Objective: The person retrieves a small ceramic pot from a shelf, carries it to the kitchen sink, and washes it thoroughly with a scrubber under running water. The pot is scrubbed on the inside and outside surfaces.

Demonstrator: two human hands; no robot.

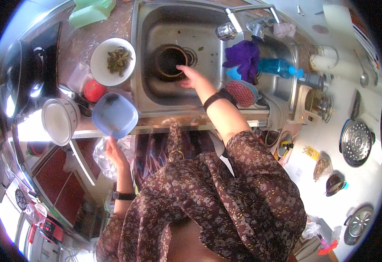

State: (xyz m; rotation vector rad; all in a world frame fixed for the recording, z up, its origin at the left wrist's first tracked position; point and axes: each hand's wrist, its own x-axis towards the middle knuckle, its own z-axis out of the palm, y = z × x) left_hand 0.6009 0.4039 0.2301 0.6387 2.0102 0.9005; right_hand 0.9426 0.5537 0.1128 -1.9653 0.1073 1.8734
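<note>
My left hand [115, 154] grips the near edge of a blue square bowl [115, 114] with thumb and fingers, at the counter's front edge. A dark round pot [161, 67] with a brownish rim is in the steel sink [207, 88], beside the drain. My right hand [191, 77] is at the pot's near right rim, thumb over the mouth and the other fingers outside. The pot's inside is too dark to make out. Left of the sink, a white bowl [97, 65] holds a heap of dark green leafy food [119, 60].
A red round fruit [94, 90] and a white pot [58, 121] sit left of the blue bowl. The faucet [237, 21], purple gloves [241, 57], a blue bottle [274, 67] and a red-mesh sponge [241, 93] crowd the sink's right side. A black cooktop [50, 62] lies far left.
</note>
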